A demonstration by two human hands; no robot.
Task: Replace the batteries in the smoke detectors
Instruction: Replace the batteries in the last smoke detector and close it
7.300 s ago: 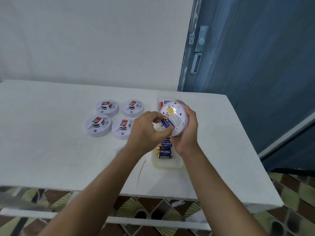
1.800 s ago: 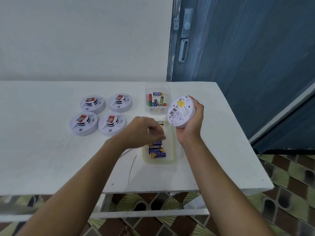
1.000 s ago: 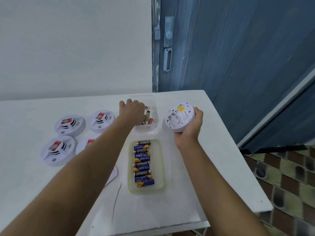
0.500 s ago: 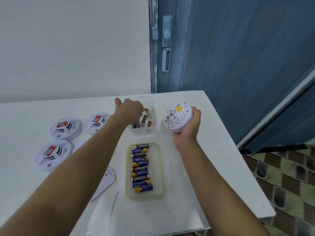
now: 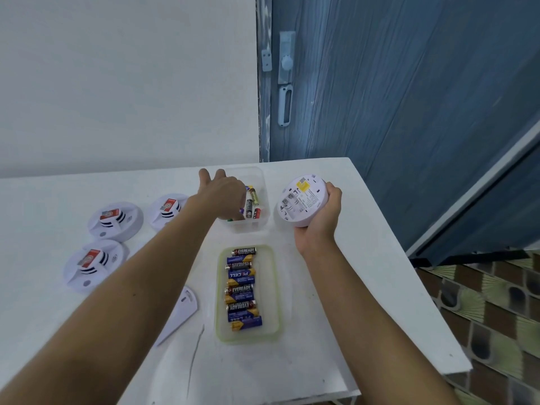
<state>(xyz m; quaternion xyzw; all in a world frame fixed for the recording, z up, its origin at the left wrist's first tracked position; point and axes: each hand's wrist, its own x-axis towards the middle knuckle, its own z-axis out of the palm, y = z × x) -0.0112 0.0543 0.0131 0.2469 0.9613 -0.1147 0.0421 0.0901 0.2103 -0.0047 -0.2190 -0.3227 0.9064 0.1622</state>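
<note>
Discard step: left hand (image 5: 222,190) over scrap tub (image 5: 257,226), grip hidden, can't tell. Right hand (image 5: 323,220) grips detector (image 5: 301,200), back up, above bench (image 5: 374,244). Next: pinch fresh cell (image 5: 240,291) from tray (image 5: 267,276), match polarity.

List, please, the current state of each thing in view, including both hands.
Left hand: down in the clear tub; whether it holds a battery is hidden.
Right hand: grips the smoke detector.
Smoke detector: off the table, back toward the camera.
Clear tub: open, few loose batteries inside.
Tray: open, row of batteries lying on their sides.
Other detectors: flat on the table, face up.
Door: shut.
</note>
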